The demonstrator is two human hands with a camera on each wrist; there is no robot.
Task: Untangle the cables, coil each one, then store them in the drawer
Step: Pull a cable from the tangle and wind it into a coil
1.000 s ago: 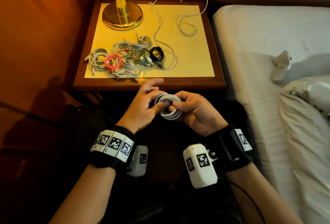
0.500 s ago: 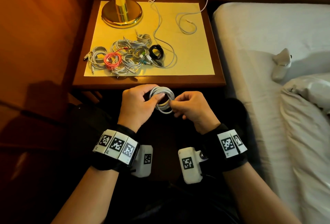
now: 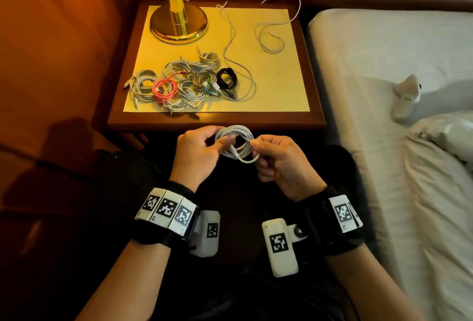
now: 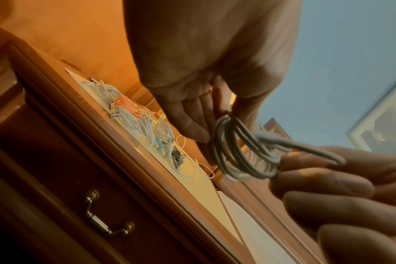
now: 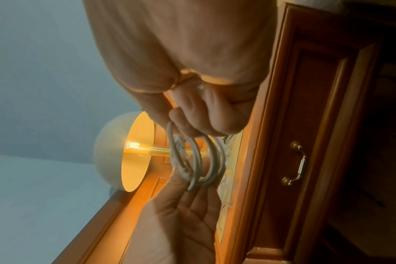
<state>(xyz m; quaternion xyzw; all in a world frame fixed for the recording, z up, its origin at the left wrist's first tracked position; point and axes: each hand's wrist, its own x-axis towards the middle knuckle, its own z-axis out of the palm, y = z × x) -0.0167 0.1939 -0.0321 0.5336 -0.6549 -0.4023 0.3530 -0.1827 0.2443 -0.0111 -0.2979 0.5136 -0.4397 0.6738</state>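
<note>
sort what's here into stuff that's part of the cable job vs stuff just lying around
Part of the job:
white cable coil, held by left hand and right hand
pile of coiled cables
two loose white cables
drawer, closed

Just lying about:
brass lamp
bed
white object on the bed

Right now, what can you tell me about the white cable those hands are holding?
The white cable is thin and round, wound into a small coil of several loops. It hangs in the air just in front of the nightstand, touching no surface. The left hand grips one side, thumb across the loops; the right hand pinches its loose end, which loops out past the coil.
</note>
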